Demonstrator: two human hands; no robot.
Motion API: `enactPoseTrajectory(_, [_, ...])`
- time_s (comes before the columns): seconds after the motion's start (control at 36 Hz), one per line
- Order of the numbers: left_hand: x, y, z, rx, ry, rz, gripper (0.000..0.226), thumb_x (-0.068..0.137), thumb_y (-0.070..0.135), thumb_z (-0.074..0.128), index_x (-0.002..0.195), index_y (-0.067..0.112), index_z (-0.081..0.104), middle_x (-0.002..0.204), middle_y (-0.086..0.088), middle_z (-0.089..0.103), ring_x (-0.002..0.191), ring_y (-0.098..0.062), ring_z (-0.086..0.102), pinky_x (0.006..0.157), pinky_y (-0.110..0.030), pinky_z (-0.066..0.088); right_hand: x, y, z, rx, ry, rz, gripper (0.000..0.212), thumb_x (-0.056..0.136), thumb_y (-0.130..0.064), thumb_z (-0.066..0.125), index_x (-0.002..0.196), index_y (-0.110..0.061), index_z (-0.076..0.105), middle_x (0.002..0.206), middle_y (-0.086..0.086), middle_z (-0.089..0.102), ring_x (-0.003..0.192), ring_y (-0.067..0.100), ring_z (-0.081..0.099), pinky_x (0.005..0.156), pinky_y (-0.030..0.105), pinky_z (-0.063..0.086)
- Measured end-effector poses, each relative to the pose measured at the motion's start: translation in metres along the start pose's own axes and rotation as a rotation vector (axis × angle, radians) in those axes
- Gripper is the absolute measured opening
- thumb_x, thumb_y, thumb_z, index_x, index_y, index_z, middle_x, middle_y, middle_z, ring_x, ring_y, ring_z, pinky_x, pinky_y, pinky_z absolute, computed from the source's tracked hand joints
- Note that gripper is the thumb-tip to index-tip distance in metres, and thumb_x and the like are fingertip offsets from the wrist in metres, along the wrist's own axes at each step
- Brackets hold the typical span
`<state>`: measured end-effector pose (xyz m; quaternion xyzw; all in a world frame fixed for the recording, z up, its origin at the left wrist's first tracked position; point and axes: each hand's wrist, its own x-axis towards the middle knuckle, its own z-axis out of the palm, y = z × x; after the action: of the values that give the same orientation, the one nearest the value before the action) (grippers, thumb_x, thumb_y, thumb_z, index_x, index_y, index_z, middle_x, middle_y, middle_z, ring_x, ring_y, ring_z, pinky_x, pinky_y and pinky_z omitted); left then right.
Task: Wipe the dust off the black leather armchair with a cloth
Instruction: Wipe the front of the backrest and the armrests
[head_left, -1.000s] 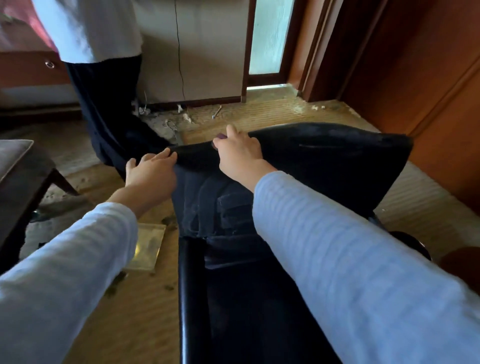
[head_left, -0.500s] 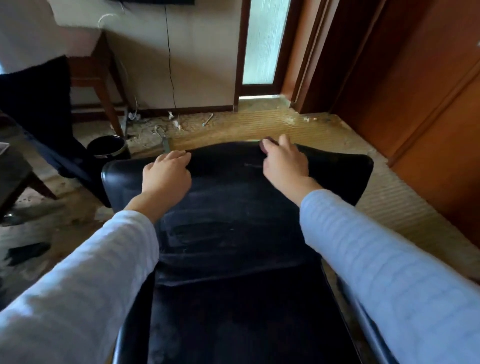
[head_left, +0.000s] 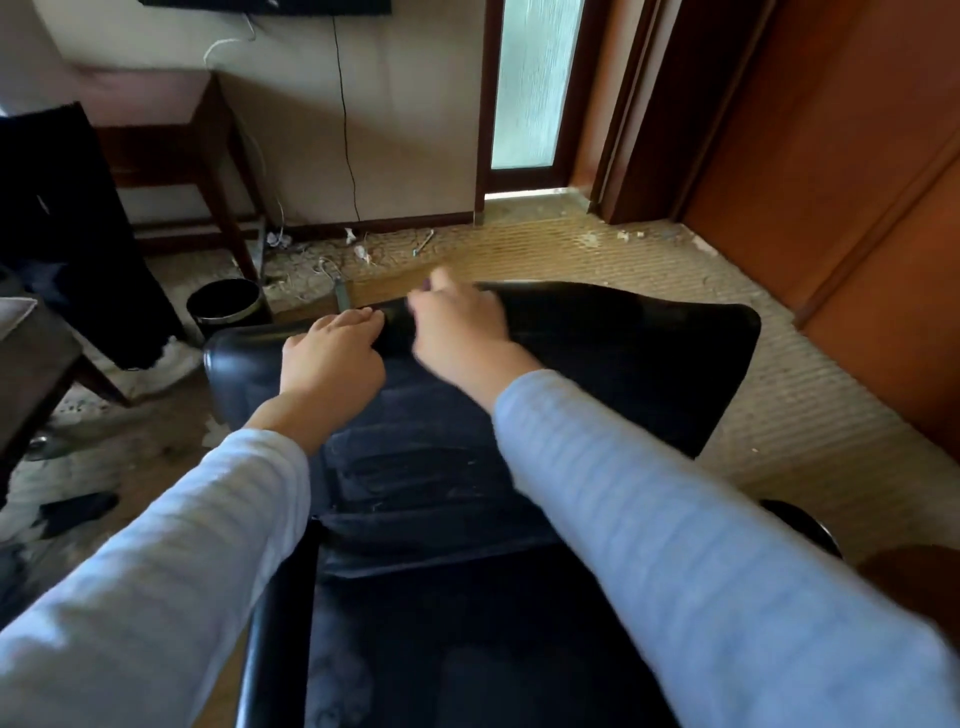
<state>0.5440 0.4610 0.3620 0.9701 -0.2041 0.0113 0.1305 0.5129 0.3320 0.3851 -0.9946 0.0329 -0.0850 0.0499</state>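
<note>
Since 0.5 s ago my R hand (head_left: 457, 325) has slid left along the armchair (head_left: 623, 358) top edge and is now just beside my L hand (head_left: 332, 358). L fingers curl over that edge, gripping it. R is blurred, so I can't tell its grip; the purplish scrap at its tips is prob. the cloth (head_left: 426, 283). Risks: knuckles bump, or the cloth bunches & skips dust.

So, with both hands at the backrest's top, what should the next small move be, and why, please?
Probably sweep the right hand rightward along the top edge of the black armchair while the left hand holds it steady: both hands sit left of centre, and the edge's right half lies beyond them.
</note>
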Motion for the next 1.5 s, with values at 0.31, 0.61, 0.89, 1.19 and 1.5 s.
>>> enactPoseTrajectory(0.31, [-0.002,-0.002,-0.002,0.044,0.011,0.049,0.061,0.088,0.022,0.050,0.147,0.025,0.035,0.153,0.007,0.032,0.139,-0.018,0.032,0.110,-0.034,0.027,-0.023,0.039,0.019,0.048,0.096,-0.063,0.055,0.093,-0.016,0.050,0.145,-0.027,0.038,0.124,0.011,0.041,0.104,0.032,0.052,0.084,0.039,0.036])
enactPoseTrajectory(0.61, [-0.006,0.000,0.000,-0.071,0.060,0.032,0.054,0.090,0.019,0.054,0.143,0.021,0.043,0.150,0.003,0.039,0.136,-0.022,0.037,0.108,-0.039,0.032,-0.048,0.162,0.000,0.081,0.117,0.284,0.048,0.097,-0.022,0.044,0.144,-0.029,0.040,0.122,0.011,0.044,0.102,0.035,0.055,0.081,0.041,0.047])
enactPoseTrajectory(0.89, [0.009,0.053,-0.004,-0.096,0.103,0.102,0.051,0.093,0.036,0.051,0.141,0.020,0.045,0.146,-0.003,0.043,0.130,-0.027,0.044,0.108,-0.046,0.034,-0.070,0.242,-0.015,0.023,0.004,0.479,0.034,0.094,-0.019,0.046,0.127,-0.016,0.057,0.124,0.014,0.053,0.101,0.033,0.058,0.077,0.035,0.048])
enactPoseTrajectory(1.19, [0.041,0.164,0.036,0.066,-0.068,0.415,0.057,0.098,0.037,0.040,0.150,0.022,0.023,0.158,0.004,0.019,0.146,-0.014,0.011,0.118,-0.046,0.006,-0.086,0.327,-0.015,0.297,0.365,0.750,0.025,0.083,-0.013,0.064,0.107,-0.006,0.059,0.114,0.017,0.058,0.099,0.030,0.056,0.075,0.023,0.034])
enactPoseTrajectory(1.5, [0.060,0.172,0.051,-0.090,0.054,0.420,0.042,0.098,0.027,0.043,0.140,0.025,0.045,0.149,0.006,0.039,0.141,-0.011,0.029,0.119,-0.039,0.010,-0.086,0.316,0.016,0.394,0.379,0.574,0.035,0.090,-0.039,0.060,0.095,-0.005,0.063,0.100,0.009,0.052,0.096,0.019,0.047,0.080,0.022,0.033])
